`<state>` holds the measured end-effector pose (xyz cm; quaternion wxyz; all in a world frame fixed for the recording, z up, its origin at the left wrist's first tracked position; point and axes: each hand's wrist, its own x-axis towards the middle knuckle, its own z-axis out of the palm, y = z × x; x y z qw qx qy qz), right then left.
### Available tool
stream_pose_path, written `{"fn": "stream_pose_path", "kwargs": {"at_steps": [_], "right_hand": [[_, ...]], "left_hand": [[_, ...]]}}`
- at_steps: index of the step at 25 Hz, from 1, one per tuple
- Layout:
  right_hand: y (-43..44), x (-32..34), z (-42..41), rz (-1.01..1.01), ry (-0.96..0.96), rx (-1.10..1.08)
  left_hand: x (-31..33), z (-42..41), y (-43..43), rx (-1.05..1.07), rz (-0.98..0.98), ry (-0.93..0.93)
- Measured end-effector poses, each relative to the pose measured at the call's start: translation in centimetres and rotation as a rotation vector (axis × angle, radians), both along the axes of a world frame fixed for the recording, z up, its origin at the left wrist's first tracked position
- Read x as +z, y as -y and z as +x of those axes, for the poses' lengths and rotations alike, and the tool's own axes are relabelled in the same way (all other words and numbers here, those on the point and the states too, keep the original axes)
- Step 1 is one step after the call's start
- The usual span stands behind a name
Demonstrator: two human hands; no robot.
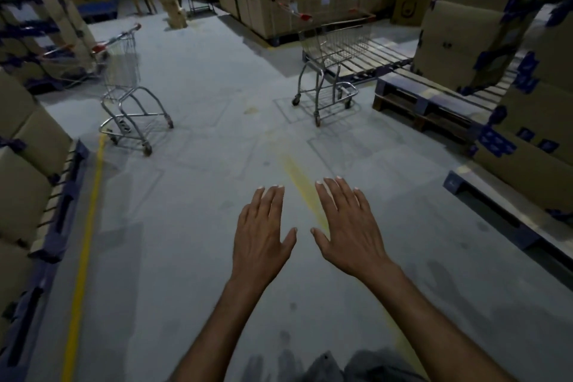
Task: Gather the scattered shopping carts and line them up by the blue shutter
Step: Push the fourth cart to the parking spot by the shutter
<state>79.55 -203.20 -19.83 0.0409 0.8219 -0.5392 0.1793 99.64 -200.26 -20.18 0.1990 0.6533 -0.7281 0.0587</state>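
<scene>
Floor (223,96) opens between left cart (124,70) and right cart (338,42); left hand (263,236), right hand (348,226) spread, empty.

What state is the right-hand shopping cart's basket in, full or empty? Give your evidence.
Empty. Through the wire mesh of the right-hand shopping cart only the wooden pallet behind shows; nothing lies inside.

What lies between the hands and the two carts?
Only bare grey floor with a faded yellow stripe, in the head view, separates the left hand and right hand from the left cart and right cart.
</scene>
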Motion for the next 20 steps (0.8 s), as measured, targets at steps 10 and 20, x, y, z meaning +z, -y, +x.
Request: {"fn": "stream_pose_path", "kwargs": {"at_steps": [10,20], "right_hand": [[29.6,-1.5,4.6,-0.096,0.049,0.011],[56.5,2.3,9.4,-0.176,0.071,0.132]], "left_hand": [[0.1,4.3,28.5,-0.006,-0.098,0.092],[3.1,8.6,53.2,0.121,-0.174,0.120]]}}
